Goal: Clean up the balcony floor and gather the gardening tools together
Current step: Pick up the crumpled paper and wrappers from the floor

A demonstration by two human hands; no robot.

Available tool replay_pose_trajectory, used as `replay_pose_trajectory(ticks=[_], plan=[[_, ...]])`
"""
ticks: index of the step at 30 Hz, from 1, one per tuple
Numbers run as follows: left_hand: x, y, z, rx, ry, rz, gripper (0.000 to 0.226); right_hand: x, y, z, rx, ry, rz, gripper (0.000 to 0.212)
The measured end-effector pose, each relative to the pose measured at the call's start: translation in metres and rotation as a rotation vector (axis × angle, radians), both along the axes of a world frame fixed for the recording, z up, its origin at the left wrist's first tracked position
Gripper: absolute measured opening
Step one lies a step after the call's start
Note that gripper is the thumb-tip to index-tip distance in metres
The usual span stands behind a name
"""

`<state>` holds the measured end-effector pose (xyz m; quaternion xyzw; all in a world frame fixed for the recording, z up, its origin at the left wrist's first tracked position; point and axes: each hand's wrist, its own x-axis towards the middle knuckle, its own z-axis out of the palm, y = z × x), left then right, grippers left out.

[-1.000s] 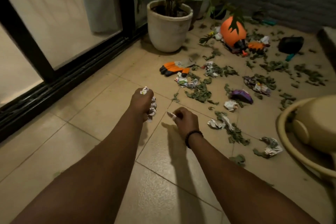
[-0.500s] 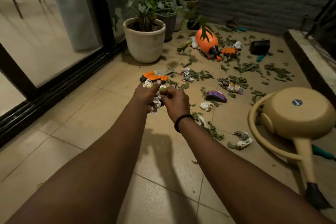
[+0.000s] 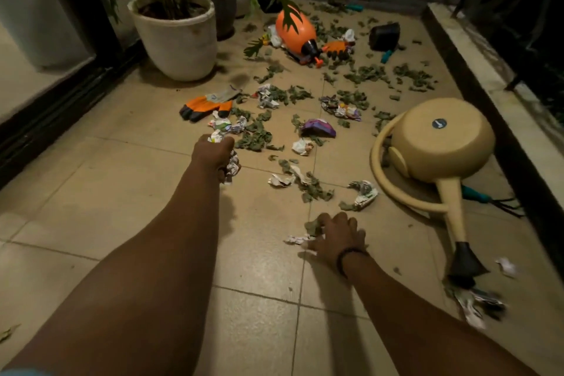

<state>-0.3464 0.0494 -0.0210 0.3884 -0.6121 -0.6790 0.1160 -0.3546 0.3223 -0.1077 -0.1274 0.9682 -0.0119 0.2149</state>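
Observation:
My left hand [image 3: 213, 153] is held above the tiled floor and grips a wad of crumpled paper [image 3: 232, 165]. My right hand [image 3: 337, 235] is low at the floor, fingers spread over a dry leaf [image 3: 311, 226] and a small paper scrap [image 3: 295, 239]. Ahead, several more paper balls and green leaves [image 3: 256, 137] litter the tiles. An orange-and-grey glove [image 3: 210, 102] lies to the left. A tan watering can [image 3: 427, 143] lies tipped over at the right, with a teal hand rake [image 3: 488, 200] behind its spout. An orange sprayer [image 3: 294, 32] lies further back.
A white planter [image 3: 177, 36] with a leafy plant stands at the back left beside the sliding door track [image 3: 61, 101]. A black pot [image 3: 384, 36], a second orange glove [image 3: 335, 47] and a purple wrapper [image 3: 317, 128] lie among the leaves. A raised ledge [image 3: 488, 85] runs along the right.
My right hand has left the wad in my left hand and dropped down to the right, onto the floor scraps. The view has tilted, showing more of the watering can.

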Motion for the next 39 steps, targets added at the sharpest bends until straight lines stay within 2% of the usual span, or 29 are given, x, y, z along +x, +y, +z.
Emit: replay_pose_trajectory(ticks=[2, 4, 7, 10, 14, 16, 19, 23, 26, 28, 31, 34, 37, 39], plan=[[0.002, 0.007, -0.017, 0.019, -0.025, -0.001, 0.019, 0.018, 0.019, -0.018, 0.091, 0.068, 0.032, 0.081], [-0.001, 0.013, -0.029, 0.045, -0.056, -0.019, 0.012, 0.036, 0.026, -0.034, 0.058, 0.199, -0.12, 0.081], [-0.013, 0.019, -0.042, 0.067, -0.068, -0.096, 0.026, 0.058, 0.032, -0.052, -0.121, 0.288, -0.401, 0.06], [-0.022, 0.03, -0.047, 0.122, -0.076, -0.1, 0.03, 0.059, 0.041, -0.054, -0.174, 0.313, -0.447, 0.046], [-0.022, 0.035, -0.052, 0.069, -0.114, -0.199, 0.032, 0.038, 0.024, -0.032, -0.445, 0.366, -0.282, 0.038], [-0.021, 0.033, -0.046, 0.079, -0.145, -0.264, 0.028, 0.032, -0.001, -0.025, -0.502, 0.244, -0.084, 0.041], [-0.026, 0.023, -0.037, 0.095, -0.087, -0.261, 0.031, 0.031, -0.028, -0.033, -0.304, 0.068, 0.203, 0.035], [-0.03, 0.029, -0.033, 0.035, -0.078, -0.363, 0.03, 0.034, -0.031, -0.047, -0.358, 0.205, 0.294, 0.035], [-0.035, 0.037, -0.035, 0.005, -0.145, -0.381, 0.027, 0.036, -0.016, -0.039, -0.392, 0.404, 0.213, 0.033], [-0.04, 0.048, -0.034, 0.013, -0.149, -0.389, 0.02, 0.035, 0.002, -0.034, -0.33, 0.508, 0.065, 0.037], [-0.051, 0.076, -0.039, 0.037, -0.13, -0.409, 0.026, 0.029, 0.042, -0.027, -0.196, 0.444, -0.147, 0.035], [-0.058, 0.106, -0.043, 0.023, -0.124, -0.504, 0.028, 0.025, 0.083, -0.025, -0.124, 0.406, -0.262, 0.042], [-0.064, 0.135, -0.038, -0.046, -0.105, -0.614, 0.028, 0.031, 0.123, -0.027, -0.076, 0.434, -0.418, 0.045], [-0.07, 0.152, -0.037, -0.005, -0.081, -0.641, 0.033, 0.039, 0.153, -0.029, -0.069, 0.482, -0.594, 0.038]])
